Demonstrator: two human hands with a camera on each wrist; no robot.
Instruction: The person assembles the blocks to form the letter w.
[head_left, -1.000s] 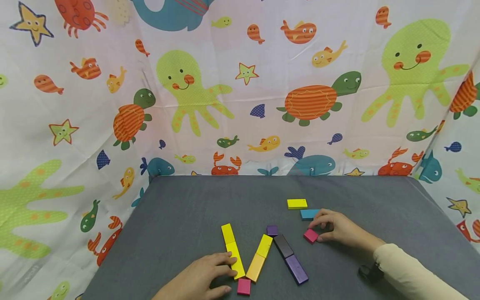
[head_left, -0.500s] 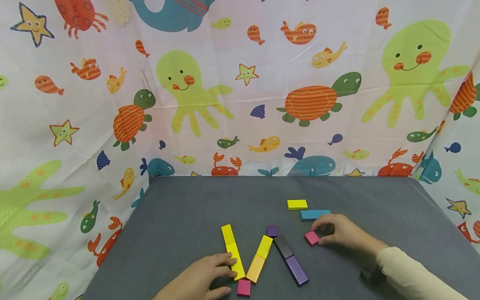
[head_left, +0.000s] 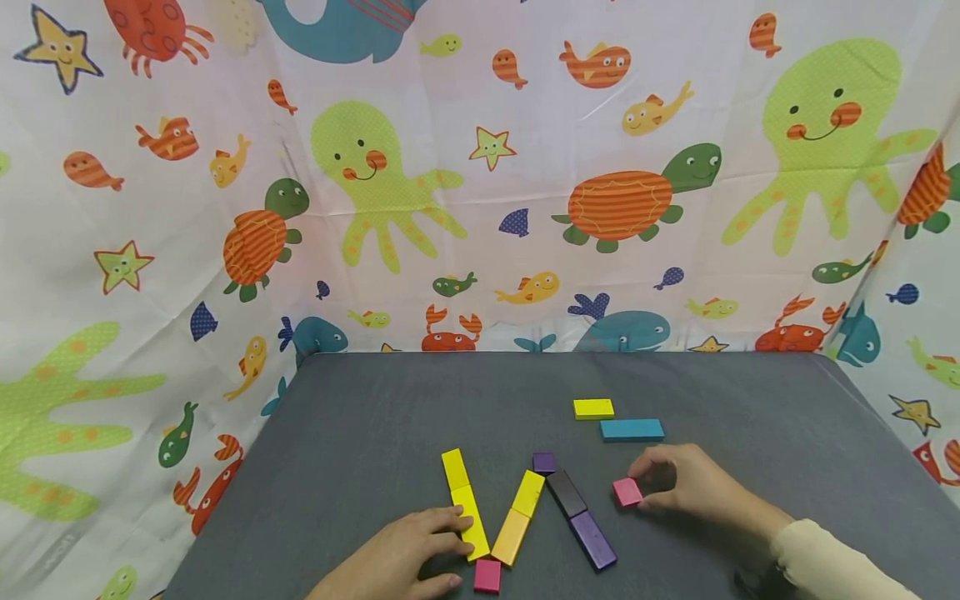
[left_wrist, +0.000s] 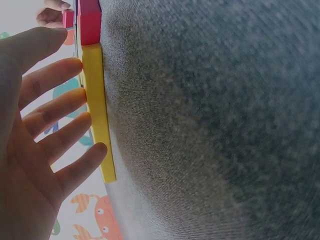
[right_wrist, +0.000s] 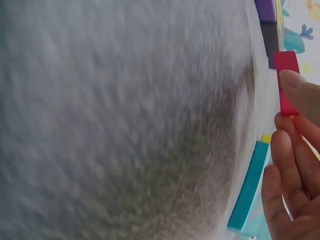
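So the right hand (head_left: 701, 489) has its grip pinched on a pink block (head_left: 627, 492), thumb and finger taking the edge nearest it, with the hand at the block's 3 o'clock in the head view. Can't tell if that block is touching the grey counter (head_left: 360, 433). Going round from it: a blue block (head_left: 632, 430) lies at 12, a small yellow one (head_left: 593, 409) is past that at about 11, and at 9 there's a black block (head_left: 567, 494), end to end with a purple block (head_left: 594, 540) at 7. A purple square (head_left: 544, 462) sits by the black one's far end. Over at 8 to 9, well apart, the left hand (head_left: 405, 552) isn't gripping anything, its fingers spread with tips resting on a yellow strip (head_left: 455, 469). That strip is one leg of a V; the other leg is a yellow piece (head_left: 529, 492) plus an orange piece (head_left: 511, 537), with another pink one (head_left: 487, 576) at the V's foot, 6 o'clock.
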